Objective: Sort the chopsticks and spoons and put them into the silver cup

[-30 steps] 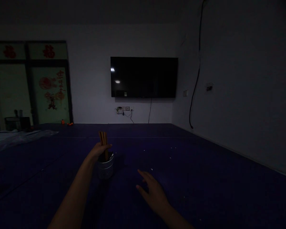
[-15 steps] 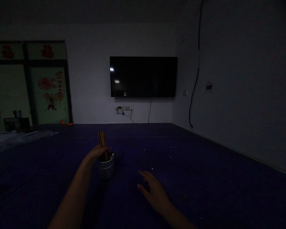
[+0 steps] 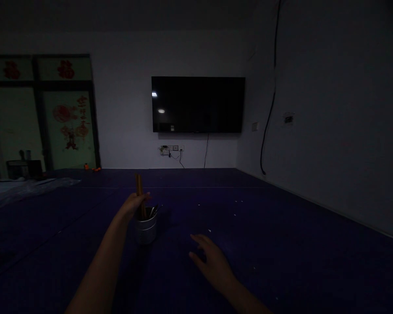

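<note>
Wooden chopsticks (image 3: 139,187) stand upright in a bundle, with my left hand (image 3: 133,204) closed around them. Their lower ends are inside a grey cylindrical holder (image 3: 146,232) that stands on the dark blue surface (image 3: 183,274). Beside the chopsticks, thin light and dark utensil ends (image 3: 154,211) stick out of the holder; their kind is too dim to make out. Off to the holder's right, my right hand (image 3: 212,264) hovers over or rests on the surface, with thumb and fingers apart and nothing in it.
Small white scraps (image 3: 209,230) are scattered on the surface. Clear plastic sheeting (image 3: 36,189) lies at the left. Small orange objects (image 3: 87,166) sit at the far left edge. A television (image 3: 198,104) hangs on the far wall, and a black cable (image 3: 269,117) runs down the right wall.
My left hand has risen slightly, lifting the chopsticks a little higher in the holder. My right hand has stayed nearly still.
</note>
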Tool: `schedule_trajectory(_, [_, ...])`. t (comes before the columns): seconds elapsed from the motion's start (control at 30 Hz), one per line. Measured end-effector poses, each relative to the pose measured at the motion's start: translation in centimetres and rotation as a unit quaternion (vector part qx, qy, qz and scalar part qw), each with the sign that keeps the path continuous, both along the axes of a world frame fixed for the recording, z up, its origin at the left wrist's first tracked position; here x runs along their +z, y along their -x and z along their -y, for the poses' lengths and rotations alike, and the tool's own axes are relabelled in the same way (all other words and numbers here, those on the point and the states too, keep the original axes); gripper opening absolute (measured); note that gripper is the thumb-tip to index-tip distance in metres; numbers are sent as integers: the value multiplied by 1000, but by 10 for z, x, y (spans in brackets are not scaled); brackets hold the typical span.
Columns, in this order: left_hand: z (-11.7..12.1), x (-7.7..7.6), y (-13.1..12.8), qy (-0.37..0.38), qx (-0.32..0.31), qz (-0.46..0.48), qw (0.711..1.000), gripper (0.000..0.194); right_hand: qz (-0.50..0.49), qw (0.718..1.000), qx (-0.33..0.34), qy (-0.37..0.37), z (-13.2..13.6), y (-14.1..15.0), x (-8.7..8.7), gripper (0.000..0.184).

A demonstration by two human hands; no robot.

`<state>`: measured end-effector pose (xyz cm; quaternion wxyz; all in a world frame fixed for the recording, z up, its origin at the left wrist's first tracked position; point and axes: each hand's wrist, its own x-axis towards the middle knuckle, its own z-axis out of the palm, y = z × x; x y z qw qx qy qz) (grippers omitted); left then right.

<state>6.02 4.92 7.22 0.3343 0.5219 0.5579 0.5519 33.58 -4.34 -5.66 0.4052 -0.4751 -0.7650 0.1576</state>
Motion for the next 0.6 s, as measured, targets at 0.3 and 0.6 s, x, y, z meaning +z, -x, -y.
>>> schedule_trajectory(0.3, [26, 43, -1, -100, 50, 42, 993, 30, 12, 1000, -11, 1, 5, 2, 6, 44])
schedule_trajectory(0.6, [61, 75, 21, -190, 204, -81, 957, 26, 13, 1000, -6, 11, 2, 1, 5, 45])
